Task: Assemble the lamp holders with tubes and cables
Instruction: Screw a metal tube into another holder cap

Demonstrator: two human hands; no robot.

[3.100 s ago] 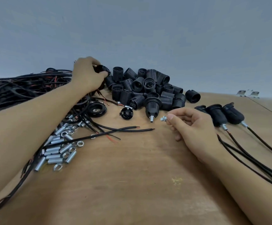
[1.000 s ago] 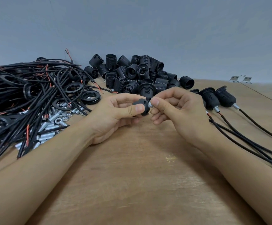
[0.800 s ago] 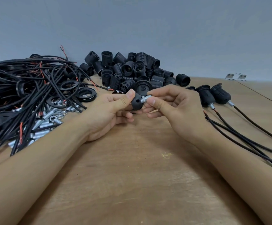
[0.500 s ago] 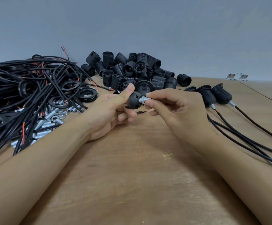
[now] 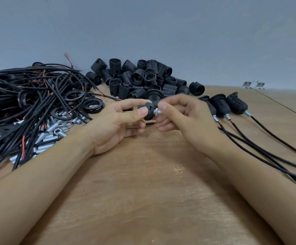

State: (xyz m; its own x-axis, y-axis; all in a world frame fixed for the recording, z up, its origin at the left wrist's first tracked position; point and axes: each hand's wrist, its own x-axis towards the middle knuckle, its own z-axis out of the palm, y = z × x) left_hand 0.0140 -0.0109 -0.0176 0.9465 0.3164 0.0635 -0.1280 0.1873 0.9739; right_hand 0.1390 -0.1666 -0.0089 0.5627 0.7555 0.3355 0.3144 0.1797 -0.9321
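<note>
My left hand (image 5: 119, 124) pinches a small black lamp holder cap (image 5: 148, 111) between thumb and fingers, held above the table's middle. My right hand (image 5: 182, 119) grips a short threaded metal tube (image 5: 157, 112) that sticks out of the cap's right side. Behind the hands lies a heap of black threaded lamp holder bodies (image 5: 143, 78). A tangle of black cables (image 5: 28, 92) with red wire ends fills the left side. Loose metal tubes and nuts (image 5: 51, 133) lie beside it.
Three assembled lamp holders (image 5: 226, 106) with cables trailing toward me lie at the right. Black rings (image 5: 93, 106) rest near the cable pile. Two small metal brackets (image 5: 253, 84) sit at the far right by the wall. The wooden table (image 5: 152, 200) spreads bare before my forearms.
My left hand fetched a black cap from the pile and brought it to the middle. The right hand brought the metal tube to the cap and has been turning it in.
</note>
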